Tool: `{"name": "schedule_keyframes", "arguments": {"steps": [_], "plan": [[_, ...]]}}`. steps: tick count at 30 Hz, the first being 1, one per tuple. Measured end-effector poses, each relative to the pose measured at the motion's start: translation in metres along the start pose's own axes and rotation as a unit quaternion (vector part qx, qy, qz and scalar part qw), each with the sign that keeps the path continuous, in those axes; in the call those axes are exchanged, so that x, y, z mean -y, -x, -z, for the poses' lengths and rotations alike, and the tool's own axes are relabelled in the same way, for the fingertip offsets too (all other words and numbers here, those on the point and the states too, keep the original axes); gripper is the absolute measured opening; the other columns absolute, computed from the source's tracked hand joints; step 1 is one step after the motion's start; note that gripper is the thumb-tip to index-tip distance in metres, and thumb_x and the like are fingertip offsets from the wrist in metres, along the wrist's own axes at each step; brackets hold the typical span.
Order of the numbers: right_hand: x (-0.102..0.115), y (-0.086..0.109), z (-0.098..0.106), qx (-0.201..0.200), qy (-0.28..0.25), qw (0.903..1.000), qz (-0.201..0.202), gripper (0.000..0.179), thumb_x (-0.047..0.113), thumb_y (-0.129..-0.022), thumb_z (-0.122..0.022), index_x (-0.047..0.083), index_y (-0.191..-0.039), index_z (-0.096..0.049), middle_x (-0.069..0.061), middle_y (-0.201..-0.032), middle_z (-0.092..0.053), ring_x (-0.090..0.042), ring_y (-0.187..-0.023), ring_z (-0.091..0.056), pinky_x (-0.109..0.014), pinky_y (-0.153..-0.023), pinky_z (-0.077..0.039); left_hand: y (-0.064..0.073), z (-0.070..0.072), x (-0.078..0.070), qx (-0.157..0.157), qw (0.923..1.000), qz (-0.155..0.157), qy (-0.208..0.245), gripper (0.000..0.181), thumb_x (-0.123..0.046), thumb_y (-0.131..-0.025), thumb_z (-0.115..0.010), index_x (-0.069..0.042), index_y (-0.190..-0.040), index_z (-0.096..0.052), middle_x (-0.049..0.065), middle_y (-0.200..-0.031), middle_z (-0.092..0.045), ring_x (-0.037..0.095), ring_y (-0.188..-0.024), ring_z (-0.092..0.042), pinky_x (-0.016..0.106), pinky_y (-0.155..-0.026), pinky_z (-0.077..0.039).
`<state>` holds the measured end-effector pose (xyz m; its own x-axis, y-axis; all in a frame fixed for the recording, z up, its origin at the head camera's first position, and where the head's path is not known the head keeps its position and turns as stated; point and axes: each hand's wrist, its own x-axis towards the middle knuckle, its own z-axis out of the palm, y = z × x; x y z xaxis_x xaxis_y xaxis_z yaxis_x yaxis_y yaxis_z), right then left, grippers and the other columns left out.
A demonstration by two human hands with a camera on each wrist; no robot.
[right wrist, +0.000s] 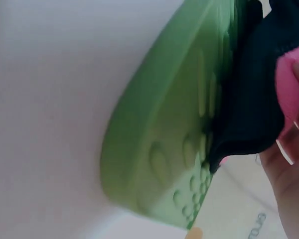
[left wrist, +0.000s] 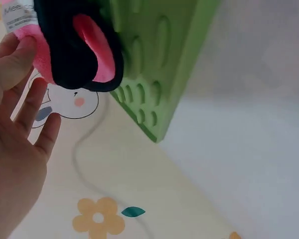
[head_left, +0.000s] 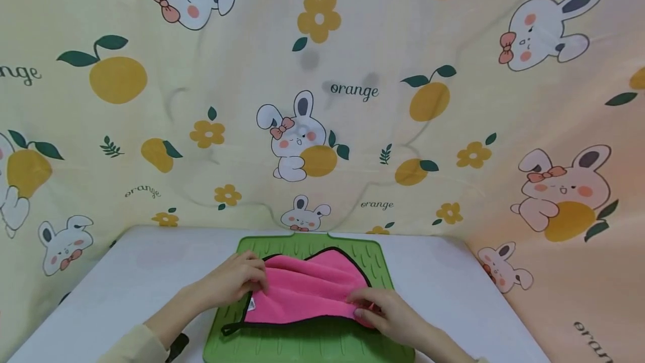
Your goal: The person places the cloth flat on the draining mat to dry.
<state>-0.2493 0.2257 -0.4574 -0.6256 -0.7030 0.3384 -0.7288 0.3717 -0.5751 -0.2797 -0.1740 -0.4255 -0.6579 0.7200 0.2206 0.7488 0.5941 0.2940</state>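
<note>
A pink towel [head_left: 307,290] with black edging is held spread over a green ridged washboard [head_left: 302,340]. It sags in soft folds, and its underside [right wrist: 251,104] looks dark in the right wrist view. My left hand [head_left: 237,279] pinches the towel's left edge between thumb and fingers, close to a white label [left wrist: 20,16]. From the near left corner sticks out a black hanging loop [head_left: 232,329]. On the opposite side my right hand [head_left: 388,312] pinches the towel near its right edge, thumb and fingertips on the pink face.
The washboard lies on a white table [head_left: 161,262]. Behind and beside it hangs a cream curtain [head_left: 232,71] printed with rabbits and oranges. A dark object [head_left: 177,347] lies by the left forearm, partly hidden.
</note>
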Motion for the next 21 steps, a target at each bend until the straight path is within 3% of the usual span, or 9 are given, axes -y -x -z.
{"name": "schedule_keyframes", "arguments": {"steps": [7,11,14,17,21], "plan": [[0.004,-0.001,-0.012,0.069,0.035,0.9961,0.043,0.018,0.017,-0.103,-0.067,0.02,-0.119,-0.074,0.009,-0.112,-0.071,0.0,-0.101,-0.065,-0.022,-0.084,-0.057,0.008,-0.008,0.002,0.051,0.9986,0.006,0.01,0.028,-0.006,-0.094,-0.076,-0.033,-0.087,-0.078,-0.024,-0.094,-0.062,0.006,-0.099,-0.051,0.043,-0.089,-0.045],[0.005,0.002,-0.012,0.085,0.045,0.9951,0.024,0.019,0.022,-0.104,-0.065,0.021,-0.121,-0.076,0.011,-0.114,-0.069,-0.001,-0.105,-0.064,-0.024,-0.087,-0.056,0.012,-0.013,0.005,0.056,0.9984,0.009,0.008,0.029,-0.005,-0.092,-0.078,-0.034,-0.088,-0.078,-0.024,-0.096,-0.062,0.006,-0.101,-0.052,0.047,-0.092,-0.046],[0.007,0.005,-0.006,0.069,0.023,0.9972,-0.018,0.02,0.025,-0.104,-0.066,0.02,-0.121,-0.075,0.009,-0.114,-0.069,-0.002,-0.101,-0.062,-0.026,-0.084,-0.056,0.015,-0.014,0.005,0.045,0.9986,0.024,0.012,0.025,-0.011,-0.093,-0.078,-0.035,-0.092,-0.078,-0.024,-0.1,-0.063,0.007,-0.103,-0.054,0.049,-0.093,-0.047],[0.007,0.009,0.001,0.02,-0.002,0.9976,-0.066,0.019,0.023,-0.103,-0.068,0.016,-0.12,-0.073,0.004,-0.109,-0.071,-0.002,-0.094,-0.061,-0.027,-0.076,-0.057,0.023,-0.013,0.003,0.014,0.9986,0.048,0.015,0.02,-0.015,-0.093,-0.078,-0.033,-0.098,-0.077,-0.022,-0.105,-0.064,0.009,-0.106,-0.058,0.05,-0.091,-0.049],[0.004,0.019,0.009,-0.046,-0.011,0.9899,-0.134,0.021,0.017,-0.099,-0.072,0.009,-0.118,-0.072,-0.003,-0.105,-0.07,-0.004,-0.088,-0.061,-0.025,-0.07,-0.056,0.039,-0.015,-0.002,-0.031,0.9955,0.088,0.019,0.018,-0.015,-0.093,-0.078,-0.025,-0.107,-0.074,-0.014,-0.111,-0.063,0.013,-0.104,-0.063,0.047,-0.087,-0.054]]}}
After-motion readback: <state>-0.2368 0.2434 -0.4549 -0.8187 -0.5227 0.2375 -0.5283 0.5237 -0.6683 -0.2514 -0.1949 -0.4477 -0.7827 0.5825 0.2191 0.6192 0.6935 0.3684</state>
